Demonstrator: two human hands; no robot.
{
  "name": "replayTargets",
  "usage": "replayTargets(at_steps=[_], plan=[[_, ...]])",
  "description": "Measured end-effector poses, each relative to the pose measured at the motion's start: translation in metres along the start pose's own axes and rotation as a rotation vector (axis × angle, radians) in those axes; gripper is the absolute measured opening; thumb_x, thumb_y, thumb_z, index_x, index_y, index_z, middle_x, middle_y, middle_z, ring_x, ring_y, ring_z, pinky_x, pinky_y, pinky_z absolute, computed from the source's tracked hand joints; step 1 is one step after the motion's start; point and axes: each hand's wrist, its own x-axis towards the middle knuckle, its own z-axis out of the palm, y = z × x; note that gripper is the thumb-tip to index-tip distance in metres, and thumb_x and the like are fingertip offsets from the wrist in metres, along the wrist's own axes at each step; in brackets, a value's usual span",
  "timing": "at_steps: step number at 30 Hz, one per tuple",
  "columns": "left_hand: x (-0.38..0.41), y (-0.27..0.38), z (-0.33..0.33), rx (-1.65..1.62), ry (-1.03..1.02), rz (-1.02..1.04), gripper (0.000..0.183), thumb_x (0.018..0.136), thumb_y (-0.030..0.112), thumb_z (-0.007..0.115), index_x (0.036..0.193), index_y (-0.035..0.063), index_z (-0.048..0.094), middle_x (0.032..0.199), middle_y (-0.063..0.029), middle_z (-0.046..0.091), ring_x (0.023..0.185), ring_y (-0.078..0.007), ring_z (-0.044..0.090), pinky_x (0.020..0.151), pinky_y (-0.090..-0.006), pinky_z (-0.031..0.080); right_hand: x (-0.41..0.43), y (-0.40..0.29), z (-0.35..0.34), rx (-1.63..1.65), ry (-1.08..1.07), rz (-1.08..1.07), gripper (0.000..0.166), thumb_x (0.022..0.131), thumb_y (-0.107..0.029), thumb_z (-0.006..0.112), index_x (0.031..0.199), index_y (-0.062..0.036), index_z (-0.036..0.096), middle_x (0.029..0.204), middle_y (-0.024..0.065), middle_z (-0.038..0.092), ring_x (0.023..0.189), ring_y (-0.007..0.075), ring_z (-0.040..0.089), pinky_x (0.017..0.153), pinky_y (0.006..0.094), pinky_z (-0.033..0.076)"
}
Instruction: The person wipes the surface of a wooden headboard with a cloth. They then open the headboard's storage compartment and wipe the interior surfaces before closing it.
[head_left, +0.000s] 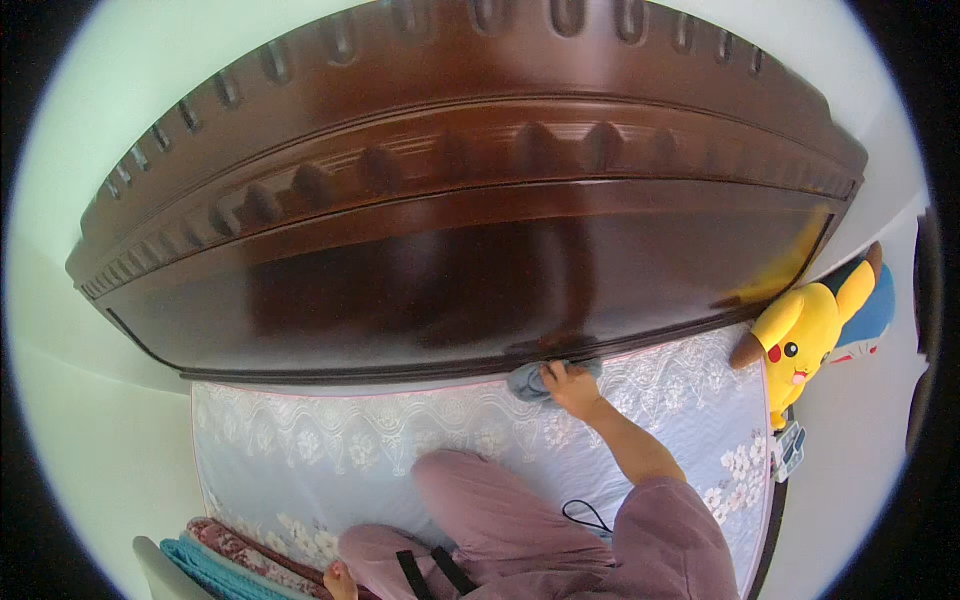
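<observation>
My right hand (573, 388) is closed over a bunched grey cloth (529, 382). It presses the cloth along the bottom edge of a dark brown, glossy wooden headboard (420, 277), right of its middle. Part of the cloth is hidden beneath my fingers. Below the headboard lies a pale blue bedspread (300, 442) with white lace and floral patterns, and my bent legs in mauve trousers rest on it. My left hand is out of view. Bare skin by my lower knee seems to be a foot (340, 580).
A yellow Pikachu plush (796, 352) leans at the bed's right side, with a blue and white item (870, 307) behind it. Folded turquoise and floral bedding (232, 559) lies lower left. A black cord loop (587, 514) is near my right sleeve. White walls flank the bed.
</observation>
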Motion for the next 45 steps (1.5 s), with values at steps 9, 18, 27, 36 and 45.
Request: replayTargets(at_steps=[9, 18, 27, 36, 45], plan=[[0.003, 0.071, 0.014, 0.208, 0.157, 0.299, 0.038, 0.082, 0.033, 0.069, 0.096, -0.0022, 0.066, 0.085, -0.0181, 0.068, 0.075, -0.0311, 0.064, 0.066, -0.0416, 0.052, -0.072, 0.052, -0.036, 0.309, -0.111, 0.732, 0.054, 0.058, -0.019, 0.075, 0.108, -0.0074, 0.058, 0.104, 0.0129, 0.055, 0.079, 0.0351, 0.062, 0.065, 0.044, 0.052], [0.0, 0.061, 0.012, 0.154, 0.083, 0.134, 0.043, 0.085, 0.035, 0.065, 0.105, -0.0029, 0.063, 0.094, -0.0198, 0.066, 0.085, -0.0291, 0.061, 0.075, -0.0402, 0.05, -0.131, 0.167, -0.047, 0.225, 0.1, 1.487, 0.057, 0.076, -0.024, 0.064, 0.126, -0.0047, 0.045, 0.112, 0.0209, 0.056, 0.093, 0.042, 0.058, 0.081, 0.0474, 0.047], [0.022, 0.065, 0.027, 0.304, 0.036, 0.136, 0.039, 0.087, 0.04, 0.058, 0.102, 0.0046, 0.065, 0.092, -0.0209, 0.066, 0.083, -0.0382, 0.062, 0.07, -0.0485, 0.05, -0.107, 0.086, 0.054, -0.134, 0.102, 1.334, 0.057, 0.082, -0.031, 0.059, 0.124, 0.0038, 0.045, 0.112, 0.022, 0.057, 0.087, 0.0354, 0.064, 0.071, 0.0439, 0.053], [0.066, -0.001, 0.026, 0.409, -0.125, 0.392, 0.042, 0.088, 0.039, 0.057, 0.116, 0.0086, 0.059, 0.102, -0.0191, 0.065, 0.088, -0.039, 0.061, 0.077, -0.0449, 0.05, 0.053, -0.103, -0.024, 0.796, -0.332, 0.979, 0.066, 0.08, -0.022, 0.06, 0.131, 0.0093, 0.032, 0.125, 0.0314, 0.047, 0.107, 0.0445, 0.054, 0.087, 0.0458, 0.049], [-0.003, 0.054, 0.018, 0.18, -0.018, 0.076, 0.048, 0.094, 0.039, 0.047, 0.12, -0.0003, 0.055, 0.119, -0.0222, 0.059, 0.107, -0.0375, 0.056, 0.092, -0.0456, 0.045, -0.055, 0.053, -0.058, 0.215, 0.397, 1.119, 0.054, 0.072, 0.002, 0.056, 0.125, -0.0029, 0.05, 0.118, 0.0244, 0.052, 0.097, 0.0436, 0.056, 0.08, 0.0467, 0.049]])
